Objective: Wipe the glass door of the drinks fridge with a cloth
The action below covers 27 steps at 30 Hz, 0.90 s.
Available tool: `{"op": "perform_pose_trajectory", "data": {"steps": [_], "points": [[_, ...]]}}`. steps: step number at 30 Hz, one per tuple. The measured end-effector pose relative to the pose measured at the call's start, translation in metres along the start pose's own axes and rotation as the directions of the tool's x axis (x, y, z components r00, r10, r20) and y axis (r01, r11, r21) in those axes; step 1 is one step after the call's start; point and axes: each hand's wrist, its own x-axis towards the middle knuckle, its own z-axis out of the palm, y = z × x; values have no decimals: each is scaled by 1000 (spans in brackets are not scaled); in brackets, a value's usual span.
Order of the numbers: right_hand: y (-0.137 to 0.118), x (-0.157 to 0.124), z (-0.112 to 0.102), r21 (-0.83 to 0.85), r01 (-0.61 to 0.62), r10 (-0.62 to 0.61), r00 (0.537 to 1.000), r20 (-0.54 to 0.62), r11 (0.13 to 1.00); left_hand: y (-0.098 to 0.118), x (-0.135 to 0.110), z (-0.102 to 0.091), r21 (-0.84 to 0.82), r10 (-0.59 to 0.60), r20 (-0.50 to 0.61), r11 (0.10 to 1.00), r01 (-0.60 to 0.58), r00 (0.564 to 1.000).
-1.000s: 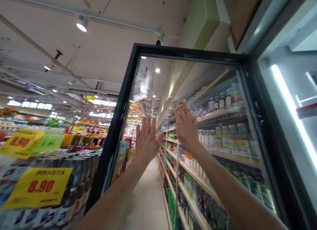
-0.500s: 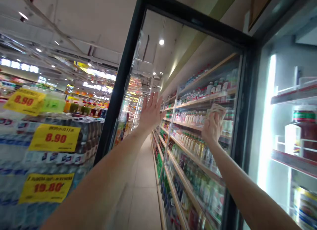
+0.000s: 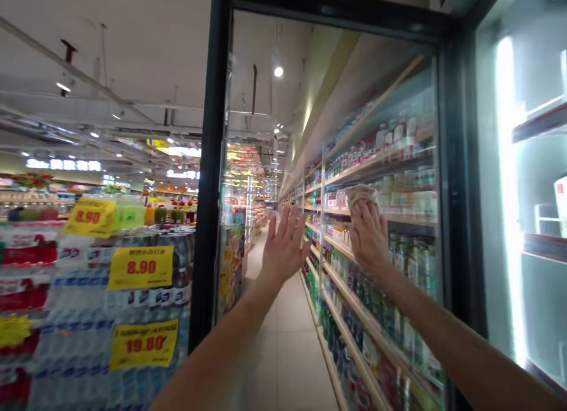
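A glass door [image 3: 341,18] with a black frame stands swung open before me. My left hand [image 3: 286,245] is raised flat at the pane, fingers stretched upward and holding nothing. Whether its palm fully touches the glass, I cannot tell. To its right, my right hand [image 3: 368,237] presses a crumpled pale cloth [image 3: 362,193] against the glass. The cloth pokes out above the fingertips; the rest is hidden beneath the hand. Through or in the pane appear shelves [image 3: 354,178] lined with bottled drinks.
The lit cooler interior [image 3: 509,192] with its shelves is on the right, past the door's hinge side. At left stand stacked packs of bottles [image 3: 75,299] with yellow price signs [image 3: 140,267]. A tiled aisle floor [image 3: 292,346] shows through the glass.
My right hand has moved left across the glass with the cloth, closer to my left hand, and its fingers lie flatter. My view has turned and levelled; the left hand stays raised and open.
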Motion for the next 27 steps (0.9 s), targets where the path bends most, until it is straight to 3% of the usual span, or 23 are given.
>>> {"op": "perform_pose_trajectory", "data": {"steps": [3,5,6,8,9,10,11,12,13,15,17,19,20,22,24,25,27], "points": [[39,-3,-3,32,-242,244,966,-83,970,4,-8,0,31,18,7,999,-18,1000],[50,-10,0,62,-427,431,882,-190,902,3,-6,0,34,17,10,999,-17,1000],[48,-16,1,71,-453,456,860,-229,889,2,-4,1,31,11,10,999,-11,1000],[28,-27,5,52,-340,342,907,-247,939,1,-2,2,16,3,4,1000,-3,1000],[15,-31,7,25,-169,171,967,-188,985,1,-2,3,6,2,0,1000,-2,1000],[4,-33,9,18,19,-17,994,-108,1000,1,-3,4,-4,1,-7,1000,-1,1000],[-2,-34,11,27,175,-174,984,-40,984,2,-3,5,-14,-6,-14,1000,6,1000],[-3,-31,11,25,214,-214,977,-23,976,2,-4,6,-22,-18,-18,1000,18,1000],[2,-26,11,17,193,-193,981,-21,981,3,-5,6,-27,-34,-19,999,33,999],[26,-12,7,-7,-31,30,994,-101,999,6,-6,7,-29,-64,-16,998,64,998],[51,2,5,5,-308,302,927,-221,951,8,-7,6,-27,-74,-17,997,74,997],[57,5,5,25,-400,390,875,-287,916,8,-7,6,-23,-77,-25,997,76,997],[51,2,7,15,-344,335,900,-280,939,8,-7,6,-22,-77,-31,997,76,997],[32,-11,11,-24,-69,63,981,-182,997,7,-8,8,-23,-76,-40,997,75,996],[20,-22,12,-28,200,-201,979,-36,979,5,-9,10,-28,-76,-47,997,75,996],[23,-24,10,-34,225,-225,974,-2,974,4,-9,12,-27,-75,-51,997,74,996],[44,-20,4,-61,53,-54,998,-19,997,2,-11,16,-23,-75,-51,997,74,996]]}}
